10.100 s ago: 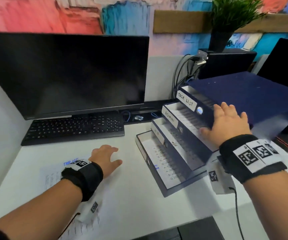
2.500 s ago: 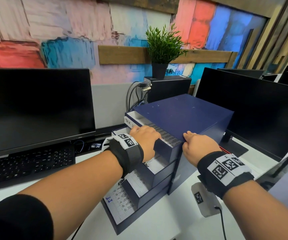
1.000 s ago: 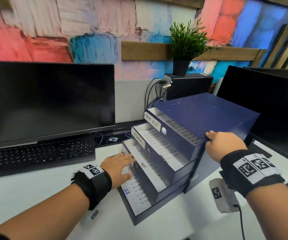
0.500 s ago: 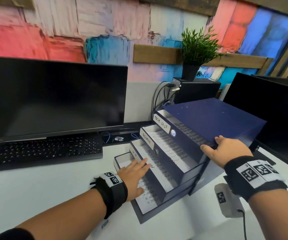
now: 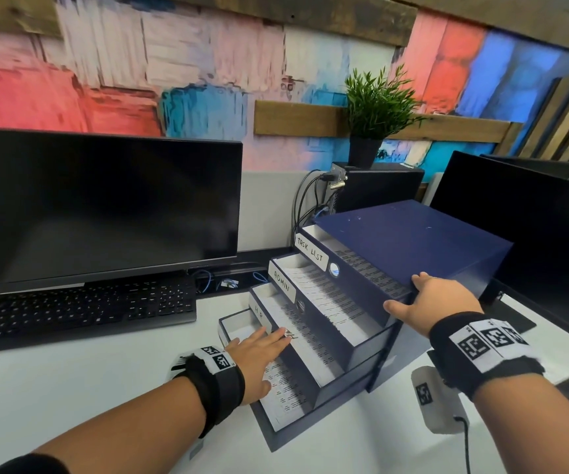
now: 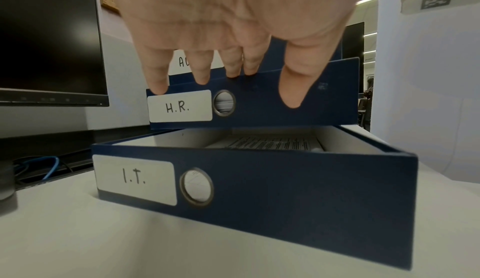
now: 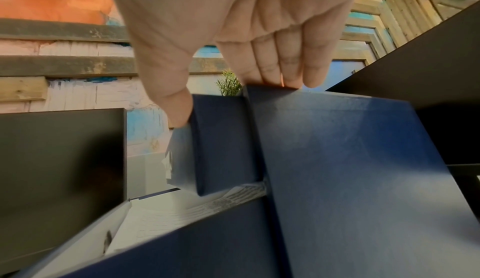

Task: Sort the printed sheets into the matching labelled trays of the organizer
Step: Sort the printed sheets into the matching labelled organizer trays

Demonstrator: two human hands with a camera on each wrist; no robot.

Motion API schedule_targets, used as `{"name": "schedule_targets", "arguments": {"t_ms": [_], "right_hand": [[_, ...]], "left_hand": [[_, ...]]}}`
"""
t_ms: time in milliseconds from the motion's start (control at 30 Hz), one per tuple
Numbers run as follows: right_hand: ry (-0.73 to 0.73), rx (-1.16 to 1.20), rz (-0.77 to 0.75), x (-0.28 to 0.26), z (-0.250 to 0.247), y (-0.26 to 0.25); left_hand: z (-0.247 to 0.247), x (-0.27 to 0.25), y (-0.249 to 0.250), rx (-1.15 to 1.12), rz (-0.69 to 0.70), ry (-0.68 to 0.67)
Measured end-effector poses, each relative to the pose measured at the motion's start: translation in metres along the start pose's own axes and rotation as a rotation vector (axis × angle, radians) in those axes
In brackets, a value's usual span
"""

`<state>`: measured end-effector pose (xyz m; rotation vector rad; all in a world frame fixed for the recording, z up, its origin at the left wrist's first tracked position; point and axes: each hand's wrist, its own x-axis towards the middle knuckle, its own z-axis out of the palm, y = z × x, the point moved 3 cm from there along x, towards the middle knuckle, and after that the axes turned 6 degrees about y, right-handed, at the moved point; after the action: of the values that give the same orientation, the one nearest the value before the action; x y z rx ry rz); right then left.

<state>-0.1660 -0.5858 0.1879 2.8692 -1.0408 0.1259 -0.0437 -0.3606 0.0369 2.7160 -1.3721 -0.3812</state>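
Note:
The dark blue organizer (image 5: 413, 241) stands on the white desk with all its trays pulled out in steps: TASK LIST (image 5: 312, 251), ADMIN (image 5: 281, 285), H.R. (image 5: 259, 311) and I.T. (image 5: 276, 436) at the bottom. Each tray holds printed sheets (image 5: 286, 388). My left hand (image 5: 266, 343) reaches flat over the I.T. tray (image 6: 285, 179). Its straight fingertips (image 6: 158, 87) touch the top edge of the H.R. tray front (image 6: 259, 108). My right hand (image 5: 426, 302) rests on the organizer's front right top corner (image 7: 350, 159), thumb against the top tray's side (image 7: 223, 142).
A dark monitor (image 5: 105, 206) and black keyboard (image 5: 81, 309) fill the left of the desk (image 5: 71, 388). A second monitor (image 5: 532, 227) stands close behind the organizer on the right. Cables (image 5: 310, 200), a black box and a potted plant (image 5: 375, 107) sit at the back.
My left hand has come down from the top tray to the lower ones and now touches the H.R. front. The right hand has stayed at the organizer's corner.

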Motion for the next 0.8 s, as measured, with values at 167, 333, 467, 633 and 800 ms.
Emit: {"name": "schedule_targets", "arguments": {"t_ms": [167, 333, 467, 633, 800], "right_hand": [[-0.001, -0.003, -0.006, 0.0, 0.001, 0.0], [0.01, 0.01, -0.011, -0.001, 0.003, 0.0], [0.013, 0.011, -0.017, -0.002, 0.003, 0.001], [-0.004, 0.009, -0.03, -0.003, 0.003, 0.001], [-0.018, 0.002, -0.042, -0.002, 0.004, 0.003]], "left_hand": [[0.0, 0.0, 0.002, -0.01, -0.007, -0.002], [-0.009, 0.007, 0.002, -0.064, -0.02, 0.046], [-0.042, 0.024, 0.006, -0.184, -0.016, 0.282], [-0.085, 0.045, 0.022, -0.313, 0.001, 0.394], [-0.093, 0.066, 0.043, -0.271, 0.038, 0.308]]}}
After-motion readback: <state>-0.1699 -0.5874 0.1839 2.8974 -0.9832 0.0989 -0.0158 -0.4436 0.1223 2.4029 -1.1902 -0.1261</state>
